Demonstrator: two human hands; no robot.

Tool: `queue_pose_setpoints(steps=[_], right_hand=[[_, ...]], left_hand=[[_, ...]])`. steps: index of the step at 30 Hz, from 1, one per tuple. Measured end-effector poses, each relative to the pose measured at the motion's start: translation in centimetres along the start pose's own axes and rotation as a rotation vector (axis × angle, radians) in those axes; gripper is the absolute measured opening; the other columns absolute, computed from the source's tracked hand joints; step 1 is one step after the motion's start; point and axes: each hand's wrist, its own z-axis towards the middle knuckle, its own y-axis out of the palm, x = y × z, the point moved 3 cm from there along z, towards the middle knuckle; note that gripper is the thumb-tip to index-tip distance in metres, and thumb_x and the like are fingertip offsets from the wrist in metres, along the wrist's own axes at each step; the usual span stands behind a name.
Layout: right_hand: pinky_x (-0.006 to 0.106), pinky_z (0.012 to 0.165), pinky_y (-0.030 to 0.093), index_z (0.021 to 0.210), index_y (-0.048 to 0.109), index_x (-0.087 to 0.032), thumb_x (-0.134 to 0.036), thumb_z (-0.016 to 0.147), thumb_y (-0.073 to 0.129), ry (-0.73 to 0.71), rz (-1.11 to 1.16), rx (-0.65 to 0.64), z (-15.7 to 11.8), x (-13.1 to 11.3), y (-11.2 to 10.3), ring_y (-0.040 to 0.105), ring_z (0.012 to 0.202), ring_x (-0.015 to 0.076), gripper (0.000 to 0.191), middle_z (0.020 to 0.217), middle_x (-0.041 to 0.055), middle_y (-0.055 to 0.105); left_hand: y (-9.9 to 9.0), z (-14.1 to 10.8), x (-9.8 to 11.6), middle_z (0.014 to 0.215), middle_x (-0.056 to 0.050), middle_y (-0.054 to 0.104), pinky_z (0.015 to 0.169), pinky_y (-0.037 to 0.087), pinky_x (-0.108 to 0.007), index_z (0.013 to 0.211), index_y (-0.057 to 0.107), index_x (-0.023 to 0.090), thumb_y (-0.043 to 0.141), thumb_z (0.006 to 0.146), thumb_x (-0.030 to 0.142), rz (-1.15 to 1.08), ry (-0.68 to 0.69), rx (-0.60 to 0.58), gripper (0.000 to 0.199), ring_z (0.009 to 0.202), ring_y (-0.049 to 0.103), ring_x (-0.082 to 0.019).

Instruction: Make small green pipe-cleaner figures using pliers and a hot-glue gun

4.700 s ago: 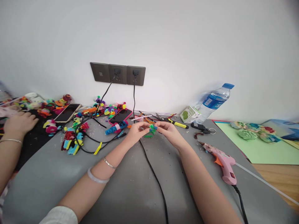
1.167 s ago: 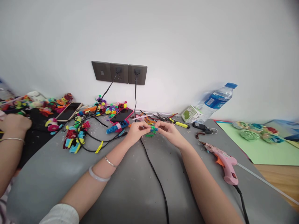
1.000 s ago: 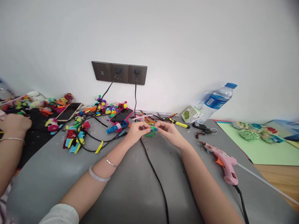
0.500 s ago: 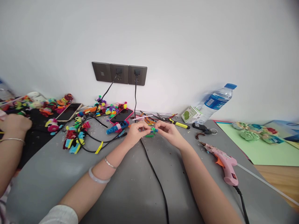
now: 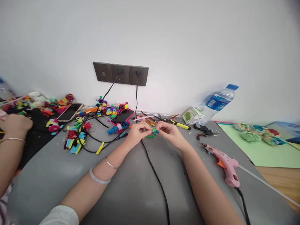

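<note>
Between my two hands, over the middle of the grey table, is a small green pipe-cleaner piece. My left hand pinches its left side with thumb and forefinger. From the other side my right hand pinches it the same way. The fingertips cover most of its shape. Just below the left fingertips shows another bit of green fuzzy stem. A blue fuzzy pipe-cleaner roll lies to the left of my left hand.
A pink hot glue gun lies on the right, near keys. Yellow-handled pliers, a juice carton and a water bottle are along the wall. Black cables cross the table. A co-worker's hand is at far left.
Both hands keep pinching the green piece with hardly any movement. The whole view has shifted very slightly.
</note>
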Motion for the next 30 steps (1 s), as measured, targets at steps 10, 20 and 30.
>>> queue_pose_setpoints(steps=[10, 20, 30], right_hand=[[0.029, 0.067, 0.039, 0.076, 0.061, -0.019, -0.046, 0.085, 0.064, 0.008, 0.007, 0.0, 0.04, 0.19, -0.04, 0.049, 0.075, 0.0161, 0.028, 0.081, 0.0027, 0.055], [0.029, 0.068, 0.042, 0.075, 0.061, -0.02, -0.046, 0.08, 0.07, 0.028, 0.099, 0.028, 0.04, 0.32, -0.13, 0.051, 0.073, 0.0159, 0.028, 0.078, 0.0013, 0.056], [0.03, 0.074, 0.045, 0.084, 0.055, -0.022, -0.045, 0.082, 0.071, 0.079, 0.242, -0.007, -0.02, 0.34, 0.56, 0.056, 0.078, 0.0161, 0.028, 0.084, 0.0015, 0.06]], left_hand=[[-0.01, 0.04, -0.37, 0.075, -0.005, 0.067, 0.051, 0.041, -0.023, 0.075, 0.074, 0.014, 0.077, 0.075, 0.038, -0.022, 0.006, -0.008, 0.025, 0.062, 0.056, -0.012], [0.2, 0.16, -0.94, 0.073, -0.005, 0.065, 0.055, 0.043, -0.024, 0.075, 0.075, 0.014, 0.077, 0.074, 0.04, -0.117, -0.022, -0.022, 0.026, 0.064, 0.056, -0.013], [0.04, 0.39, -0.78, 0.077, -0.006, 0.064, 0.058, 0.041, -0.025, 0.076, 0.073, 0.016, 0.075, 0.077, 0.043, -0.063, 0.094, 0.005, 0.028, 0.07, 0.057, -0.014]])
